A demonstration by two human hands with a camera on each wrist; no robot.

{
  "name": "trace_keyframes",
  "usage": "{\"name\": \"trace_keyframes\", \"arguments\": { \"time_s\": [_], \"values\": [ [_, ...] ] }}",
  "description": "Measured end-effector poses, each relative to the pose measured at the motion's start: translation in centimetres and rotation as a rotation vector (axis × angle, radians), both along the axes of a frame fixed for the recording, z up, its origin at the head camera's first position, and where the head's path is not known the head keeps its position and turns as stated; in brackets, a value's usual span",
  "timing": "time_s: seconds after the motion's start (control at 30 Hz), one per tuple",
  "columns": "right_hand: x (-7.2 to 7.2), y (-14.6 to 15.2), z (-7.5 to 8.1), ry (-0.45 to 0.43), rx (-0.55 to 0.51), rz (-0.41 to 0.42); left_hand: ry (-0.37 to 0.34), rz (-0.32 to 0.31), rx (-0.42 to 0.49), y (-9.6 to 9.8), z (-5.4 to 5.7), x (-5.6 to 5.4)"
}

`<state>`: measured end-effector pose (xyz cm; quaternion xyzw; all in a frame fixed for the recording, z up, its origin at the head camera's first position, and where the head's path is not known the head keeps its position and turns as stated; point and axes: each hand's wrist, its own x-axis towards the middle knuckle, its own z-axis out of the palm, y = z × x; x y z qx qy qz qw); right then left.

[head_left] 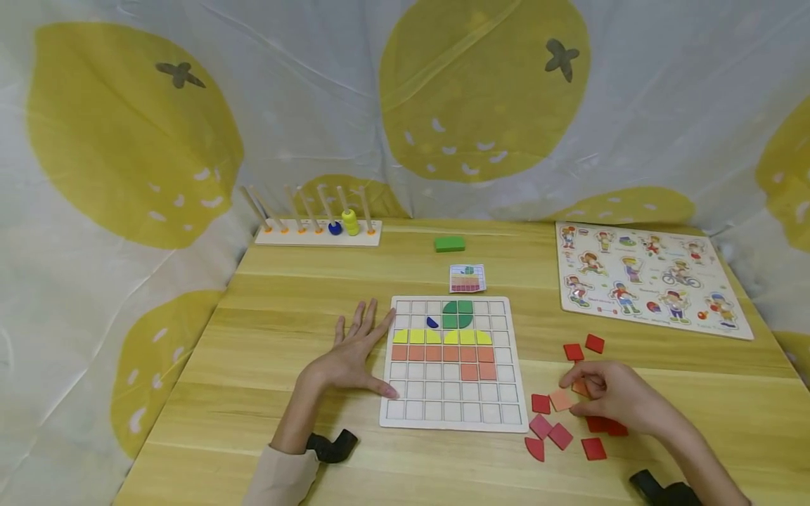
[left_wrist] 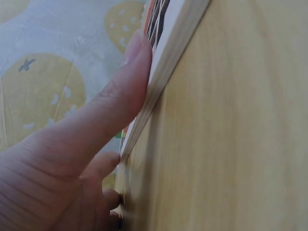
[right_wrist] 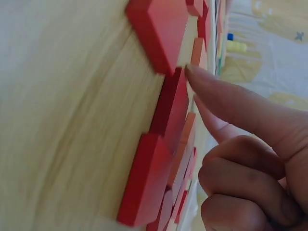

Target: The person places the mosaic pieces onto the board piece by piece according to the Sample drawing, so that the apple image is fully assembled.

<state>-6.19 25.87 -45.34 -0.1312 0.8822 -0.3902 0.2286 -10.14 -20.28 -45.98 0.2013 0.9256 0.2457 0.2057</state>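
**Your left hand (head_left: 351, 362) at the grid board (head_left: 441, 411), your right hand (head_left: 616, 397) among loose tiles (head_left: 541, 403)**

At a wooden table (head_left: 297, 281), you spread your left hand wide, fingers straight, thumb and index finger touching the left edge of the grid board and grasping nothing. Your right hand, its other fingers curled in, brings thumb and index finger to a light orange tile (head_left: 560, 400) on the tabletop, to the right of the board; you cannot tell from these views whether the fingertips have pinched it. Another orange tile (head_left: 579, 387) lies partly hidden under that hand, with red tiles (head_left: 593, 448) around it and two pinkish-red squares (head_left: 560, 436) and a quarter-round piece (head_left: 534, 449) nearer you.

On the board before you, four green pieces (head_left: 465, 307) form a leaf shape beside a small blue piece (head_left: 432, 322). Below run yellow pieces (head_left: 467, 337), then a row of six orange squares (head_left: 433, 353), with two more under its right end.

Just beyond the board lies a small picture card (head_left: 467, 280), and behind that a green block (head_left: 449, 244). A pegged bead rack (head_left: 285, 237) stands at far left, a puzzle board of cartoon figures (head_left: 652, 270) lies at far right, and a lemon-print cloth (head_left: 304, 126) hangs behind.
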Motion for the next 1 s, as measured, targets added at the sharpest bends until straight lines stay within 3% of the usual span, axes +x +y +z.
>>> {"name": "trace_keyframes", "arguments": {
  "time_s": [0.5, 0.63, 0.8, 1.0],
  "values": [
    [-0.4, -0.5, -0.1, -0.030, -0.009, -0.028, -0.006, 0.003, 0.004, 0.1, 0.0, 0.0],
    [-0.4, -1.2, 0.4, 0.021, 0.043, -0.068, -0.009, 0.004, 0.002, 0.0, 0.0, 0.0],
    [-1.1, -4.7, 1.5, 0.106, 0.054, -0.081, -0.006, 0.005, 0.003, 0.0, 0.0, 0.0],
    [-2.1, -11.5, 2.3, 0.090, 0.058, -0.023, -0.007, 0.004, -0.007, 0.1, 0.1, 0.0]
  ]
}}
